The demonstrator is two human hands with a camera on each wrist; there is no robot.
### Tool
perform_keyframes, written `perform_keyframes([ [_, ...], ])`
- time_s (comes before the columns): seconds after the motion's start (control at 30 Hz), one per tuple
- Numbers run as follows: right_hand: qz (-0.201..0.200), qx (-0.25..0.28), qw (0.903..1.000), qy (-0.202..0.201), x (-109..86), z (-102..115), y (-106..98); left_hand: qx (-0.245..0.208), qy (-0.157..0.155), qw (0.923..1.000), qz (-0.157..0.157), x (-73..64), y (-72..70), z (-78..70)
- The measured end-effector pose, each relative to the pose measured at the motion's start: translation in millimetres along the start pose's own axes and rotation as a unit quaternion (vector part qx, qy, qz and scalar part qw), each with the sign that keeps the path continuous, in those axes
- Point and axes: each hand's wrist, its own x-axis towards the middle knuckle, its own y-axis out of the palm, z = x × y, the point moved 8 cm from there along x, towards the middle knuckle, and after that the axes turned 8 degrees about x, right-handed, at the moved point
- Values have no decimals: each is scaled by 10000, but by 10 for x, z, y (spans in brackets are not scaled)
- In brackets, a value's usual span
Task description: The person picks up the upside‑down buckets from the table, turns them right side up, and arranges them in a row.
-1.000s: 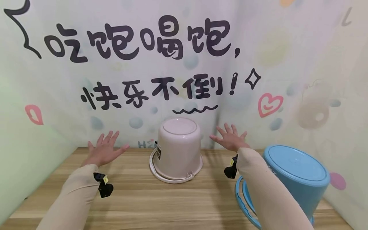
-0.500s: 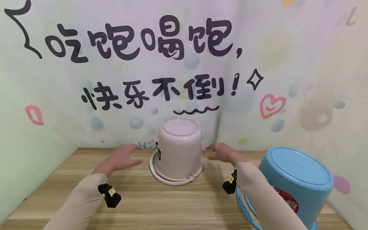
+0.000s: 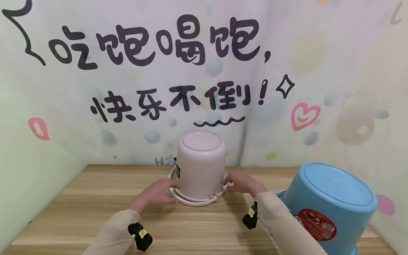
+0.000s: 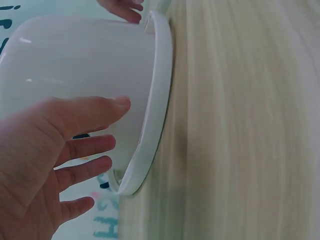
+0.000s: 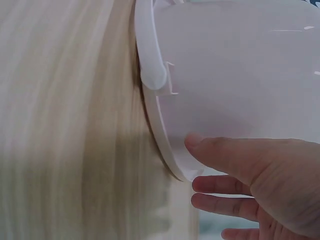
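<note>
A pale white bucket [image 3: 200, 163] stands upside down on the wooden table [image 3: 95, 212], its handle lying flat around the rim. My left hand [image 3: 157, 194] is at its lower left side and my right hand [image 3: 240, 183] at its lower right side, both by the rim. In the left wrist view my left hand [image 4: 65, 145] has straight, spread fingers, with the thumb against the wall of the bucket [image 4: 75, 60]. In the right wrist view my right hand [image 5: 250, 190] lies the same way, thumb on the bucket [image 5: 240, 65] just above the rim.
A larger blue bucket [image 3: 331, 198] with a red label stands upside down at the right front, close to my right forearm. A decorated wall [image 3: 191, 88] closes the back and both sides. Bare tabletop lies to the left and front.
Both hands came down from raised, spread positions and moved inward to the white bucket's lower sides. The bucket has stayed in place.
</note>
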Motion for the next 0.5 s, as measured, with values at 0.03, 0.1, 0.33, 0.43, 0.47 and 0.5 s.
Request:
perform_keyframes([
  [0.03, -3, 38, 10000, -10, 7, 0, 10, -16, 3, 10000, 24, 8, 22, -25],
  [0.1, -16, 64, 9999, -127, 24, 13, 38, -63, -3, 10000, 62, 27, 69, -65],
  [0.33, -99, 274, 9993, -219, 42, -23, 168, -274, -196, 9992, 214, 88, 221, -140],
  [0.43, -255, 270, 9991, -204, 45, -45, 192, -187, -116, 9995, 218, 104, 271, -159],
  [0.47, -310, 291, 9989, -203, 48, -52, 197, -166, -97, 9996, 201, 106, 280, -164],
  [0.5, -348, 314, 9987, -185, 52, -55, 201, -157, -89, 9997, 183, 108, 292, -164],
])
